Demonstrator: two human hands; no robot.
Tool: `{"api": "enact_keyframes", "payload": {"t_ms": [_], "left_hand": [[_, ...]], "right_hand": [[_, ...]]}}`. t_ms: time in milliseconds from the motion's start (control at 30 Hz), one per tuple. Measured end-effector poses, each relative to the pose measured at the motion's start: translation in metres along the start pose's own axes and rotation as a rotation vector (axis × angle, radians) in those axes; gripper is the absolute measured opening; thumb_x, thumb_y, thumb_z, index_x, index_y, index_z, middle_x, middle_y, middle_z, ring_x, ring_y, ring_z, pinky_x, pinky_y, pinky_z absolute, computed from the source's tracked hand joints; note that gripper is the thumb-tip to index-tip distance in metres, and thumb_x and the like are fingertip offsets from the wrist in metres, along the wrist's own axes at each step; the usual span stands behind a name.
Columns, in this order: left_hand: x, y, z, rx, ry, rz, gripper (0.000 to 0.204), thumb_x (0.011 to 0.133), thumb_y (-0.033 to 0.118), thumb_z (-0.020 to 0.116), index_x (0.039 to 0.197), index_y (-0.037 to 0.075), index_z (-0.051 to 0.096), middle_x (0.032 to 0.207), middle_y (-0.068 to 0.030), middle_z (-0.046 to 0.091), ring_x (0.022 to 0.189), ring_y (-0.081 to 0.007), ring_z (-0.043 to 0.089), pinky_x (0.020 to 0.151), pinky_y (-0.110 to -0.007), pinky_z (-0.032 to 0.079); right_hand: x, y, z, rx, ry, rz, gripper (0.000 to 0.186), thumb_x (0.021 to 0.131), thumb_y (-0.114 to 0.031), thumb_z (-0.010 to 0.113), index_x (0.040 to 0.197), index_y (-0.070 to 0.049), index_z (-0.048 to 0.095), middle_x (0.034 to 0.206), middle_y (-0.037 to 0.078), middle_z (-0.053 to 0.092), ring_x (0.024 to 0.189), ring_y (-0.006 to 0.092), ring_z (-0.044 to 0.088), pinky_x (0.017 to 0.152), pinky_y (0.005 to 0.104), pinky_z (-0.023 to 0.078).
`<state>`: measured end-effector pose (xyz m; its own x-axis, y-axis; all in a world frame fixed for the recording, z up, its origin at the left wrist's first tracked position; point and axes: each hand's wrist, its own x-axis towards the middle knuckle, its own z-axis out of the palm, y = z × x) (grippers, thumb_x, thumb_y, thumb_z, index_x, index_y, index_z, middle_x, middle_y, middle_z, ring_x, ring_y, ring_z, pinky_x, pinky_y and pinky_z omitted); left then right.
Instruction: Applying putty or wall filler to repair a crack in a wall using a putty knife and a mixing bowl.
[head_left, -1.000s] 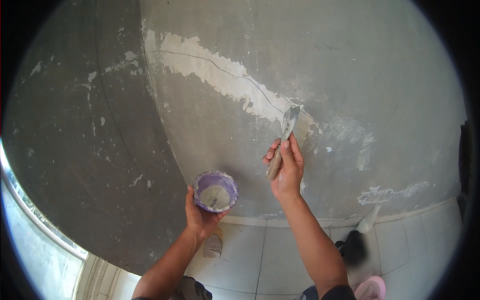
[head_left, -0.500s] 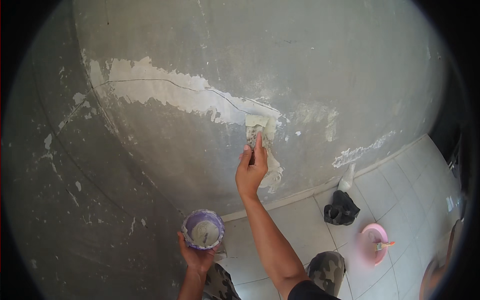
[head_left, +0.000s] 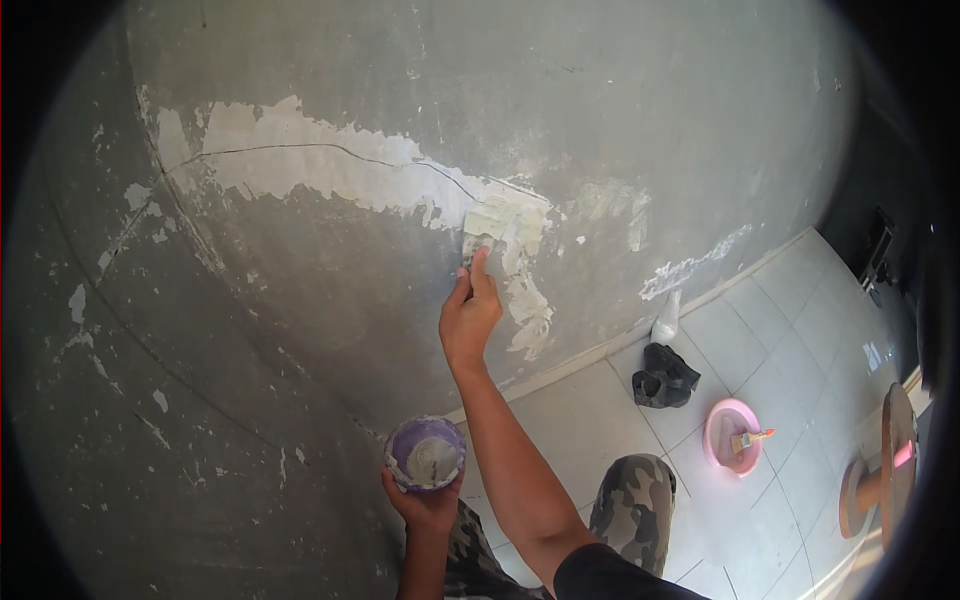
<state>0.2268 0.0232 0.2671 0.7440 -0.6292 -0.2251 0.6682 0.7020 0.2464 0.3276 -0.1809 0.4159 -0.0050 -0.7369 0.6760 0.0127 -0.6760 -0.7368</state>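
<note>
My right hand [head_left: 470, 318] grips a putty knife [head_left: 478, 240], its index finger stretched along the blade. The blade lies against the grey wall [head_left: 350, 300], over fresh pale putty [head_left: 520, 230] at the right end of a long cracked white patch [head_left: 300, 165]. A thin dark crack runs through that patch. Low in front of me, my left hand [head_left: 428, 508] holds up a purple bowl [head_left: 398, 452] from below. Whitish putty coats its inside and rim. The knife's handle is mostly hidden in my fingers.
On the tiled floor [head_left: 580, 430] to the right stand a white bag [head_left: 667, 318], a crumpled black bag [head_left: 664, 377] and a pink basin [head_left: 712, 440] with a paintbrush [head_left: 750, 439] across it. A brown round-ended spool-like object [head_left: 868, 495] stands at the far right. My camouflage-clad knee [head_left: 635, 500] is below.
The putty knife has moved left and slightly upward along the wall, leaving more putty exposed at its right. The bowl sits a little further right in view. The whole view has shifted.
</note>
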Motion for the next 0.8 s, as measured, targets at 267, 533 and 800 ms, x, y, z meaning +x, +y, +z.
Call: {"api": "enact_keyframes", "payload": {"t_ms": [267, 533, 800], "left_hand": [[0.005, -0.008, 0.01, 0.027, -0.101, -0.071, 0.079, 0.089, 0.07, 0.055, 0.149, 0.02, 0.042, 0.149, -0.0101, 0.048, 0.136, -0.0335, 0.049, 0.106, -0.057, 0.046], [0.01, -0.004, 0.0, 0.025, -0.054, -0.079, 0.08, 0.09, 0.07, 0.053, 0.15, 0.019, 0.041, 0.152, -0.011, 0.045, 0.137, -0.0346, 0.048, 0.106, -0.058, 0.046], [0.012, -0.001, -0.008, 0.016, -0.032, -0.087, 0.08, 0.089, 0.069, 0.055, 0.15, 0.019, 0.041, 0.151, -0.0117, 0.045, 0.136, -0.0353, 0.048, 0.102, -0.058, 0.049]], "right_hand": [[0.029, -0.011, -0.039, -0.035, 0.032, -0.111, 0.041, 0.096, -0.002, 0.059, 0.136, 0.002, 0.059, 0.08, 0.017, 0.059, 0.067, 0.0314, 0.06, 0.062, 0.043, 0.047], [0.026, -0.011, -0.044, -0.163, -0.098, -0.082, 0.035, 0.095, -0.003, 0.059, 0.13, 0.003, 0.063, 0.074, 0.017, 0.058, 0.064, 0.03, 0.059, 0.062, 0.0415, 0.048], [0.024, 0.001, -0.043, 0.032, -0.005, 0.042, 0.04, 0.097, -0.003, 0.057, 0.137, 0.003, 0.057, 0.078, 0.017, 0.057, 0.064, 0.0273, 0.059, 0.061, 0.041, 0.048]]}}
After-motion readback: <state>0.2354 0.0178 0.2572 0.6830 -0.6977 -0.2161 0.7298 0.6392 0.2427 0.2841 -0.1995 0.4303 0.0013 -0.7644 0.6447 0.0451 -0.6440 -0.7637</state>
